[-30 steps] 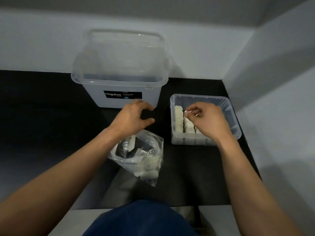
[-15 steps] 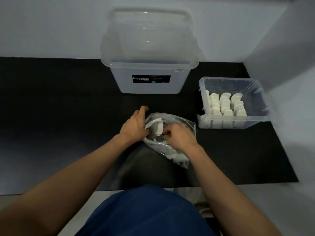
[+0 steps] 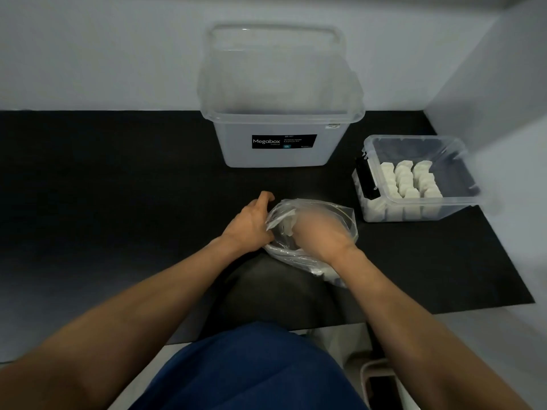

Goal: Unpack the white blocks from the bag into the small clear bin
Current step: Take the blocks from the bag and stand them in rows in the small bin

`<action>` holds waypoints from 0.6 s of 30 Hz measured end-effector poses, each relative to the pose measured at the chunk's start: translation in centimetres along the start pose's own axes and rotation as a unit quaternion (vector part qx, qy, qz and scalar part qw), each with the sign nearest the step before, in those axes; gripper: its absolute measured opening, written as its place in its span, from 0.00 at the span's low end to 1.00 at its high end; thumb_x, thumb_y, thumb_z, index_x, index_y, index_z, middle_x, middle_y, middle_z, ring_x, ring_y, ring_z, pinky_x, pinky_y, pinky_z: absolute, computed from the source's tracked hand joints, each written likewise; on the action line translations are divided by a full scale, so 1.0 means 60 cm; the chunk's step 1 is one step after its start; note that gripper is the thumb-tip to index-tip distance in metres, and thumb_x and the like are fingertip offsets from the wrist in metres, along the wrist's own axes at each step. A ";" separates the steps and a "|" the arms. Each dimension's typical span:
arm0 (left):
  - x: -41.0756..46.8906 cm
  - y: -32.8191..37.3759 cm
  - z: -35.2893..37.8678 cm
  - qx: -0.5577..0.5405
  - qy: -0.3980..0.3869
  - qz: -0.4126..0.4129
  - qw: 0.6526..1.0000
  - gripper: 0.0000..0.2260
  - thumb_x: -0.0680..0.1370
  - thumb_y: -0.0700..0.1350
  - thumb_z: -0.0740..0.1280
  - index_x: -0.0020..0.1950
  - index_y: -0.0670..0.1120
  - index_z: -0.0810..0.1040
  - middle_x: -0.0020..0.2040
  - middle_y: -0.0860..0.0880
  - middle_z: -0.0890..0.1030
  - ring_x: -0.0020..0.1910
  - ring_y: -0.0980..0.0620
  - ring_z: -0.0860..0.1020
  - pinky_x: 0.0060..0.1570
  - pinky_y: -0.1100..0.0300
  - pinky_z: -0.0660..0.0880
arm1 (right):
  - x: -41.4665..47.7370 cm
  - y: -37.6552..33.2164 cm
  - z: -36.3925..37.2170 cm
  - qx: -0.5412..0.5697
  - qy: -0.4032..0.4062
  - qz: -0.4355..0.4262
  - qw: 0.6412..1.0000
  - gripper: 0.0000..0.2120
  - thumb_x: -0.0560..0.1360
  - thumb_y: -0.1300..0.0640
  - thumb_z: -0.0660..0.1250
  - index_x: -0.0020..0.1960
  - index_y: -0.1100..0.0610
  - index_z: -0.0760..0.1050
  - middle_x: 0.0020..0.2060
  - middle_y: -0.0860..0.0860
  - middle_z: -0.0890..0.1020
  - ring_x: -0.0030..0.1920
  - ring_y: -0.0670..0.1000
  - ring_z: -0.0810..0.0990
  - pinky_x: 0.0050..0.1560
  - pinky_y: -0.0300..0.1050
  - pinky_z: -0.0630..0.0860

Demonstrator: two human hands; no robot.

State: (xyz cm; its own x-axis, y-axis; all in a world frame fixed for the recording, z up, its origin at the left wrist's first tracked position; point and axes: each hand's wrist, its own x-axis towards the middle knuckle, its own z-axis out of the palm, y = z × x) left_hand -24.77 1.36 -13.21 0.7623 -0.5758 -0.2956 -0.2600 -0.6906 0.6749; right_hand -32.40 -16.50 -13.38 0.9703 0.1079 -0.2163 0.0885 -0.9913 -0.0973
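The clear plastic bag (image 3: 347, 215) lies on the black mat near the front edge, with white blocks (image 3: 327, 274) showing through its lower end. My left hand (image 3: 251, 224) grips the bag's left rim and holds the mouth apart. My right hand (image 3: 318, 232) is blurred at the mouth of the bag, its fingers around a white block (image 3: 288, 228). To the right stands the small clear bin (image 3: 444, 209). It holds several white blocks (image 3: 410, 182) set upright in three rows on its left side.
A large clear Megabox bin (image 3: 275, 152) stands behind the bag against the back wall. The black mat (image 3: 118, 202) covers the table. A white side wall (image 3: 503, 113) rises close behind and to the right of the small bin.
My right hand left the small bin, came to the bag and took hold of a block at its mouth. My left hand closed on the bag's rim. My view shifted left.
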 end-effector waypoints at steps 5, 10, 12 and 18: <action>-0.003 -0.003 -0.007 0.027 0.022 0.028 0.999 0.40 0.71 0.48 0.79 0.77 0.51 0.60 0.69 0.44 0.72 0.64 0.48 0.75 0.64 0.49 0.76 | -0.021 0.004 -0.036 0.082 0.041 0.034 0.995 0.11 0.81 0.51 0.63 0.54 0.51 0.83 0.54 0.49 0.83 0.52 0.55 0.82 0.52 0.54 0.80; -0.017 0.029 -0.025 0.049 0.090 0.148 0.984 0.39 0.72 0.54 0.79 0.78 0.52 0.64 0.72 0.50 0.69 0.70 0.51 0.68 0.68 0.54 0.70 | -0.060 0.028 -0.099 0.218 0.116 0.071 0.966 0.08 0.83 0.52 0.65 0.57 0.49 0.82 0.49 0.45 0.84 0.49 0.46 0.81 0.51 0.47 0.79; -0.018 0.050 -0.034 0.016 0.071 0.165 0.984 0.33 0.74 0.54 0.77 0.76 0.52 0.69 0.68 0.52 0.73 0.64 0.56 0.73 0.62 0.58 0.72 | -0.074 0.034 -0.129 0.239 0.109 0.059 0.963 0.08 0.83 0.52 0.65 0.57 0.49 0.82 0.49 0.43 0.83 0.48 0.43 0.80 0.50 0.42 0.77; -0.002 0.098 -0.032 -0.113 -0.004 0.144 0.983 0.08 0.78 0.47 0.74 0.56 0.53 0.84 0.47 0.57 0.85 0.48 0.62 0.82 0.47 0.68 0.76 | -0.107 0.054 -0.185 0.240 0.119 0.053 0.962 0.11 0.82 0.51 0.67 0.63 0.50 0.81 0.53 0.45 0.83 0.52 0.43 0.80 0.55 0.42 0.78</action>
State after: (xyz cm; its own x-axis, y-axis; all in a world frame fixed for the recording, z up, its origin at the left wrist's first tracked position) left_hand -25.27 -1.78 -7.90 0.6717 -0.7369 -0.0757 -0.3248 -0.3848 0.8640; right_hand -35.88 -21.21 -1.53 0.9973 -0.0684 -0.0271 -0.0723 -0.8409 -0.5363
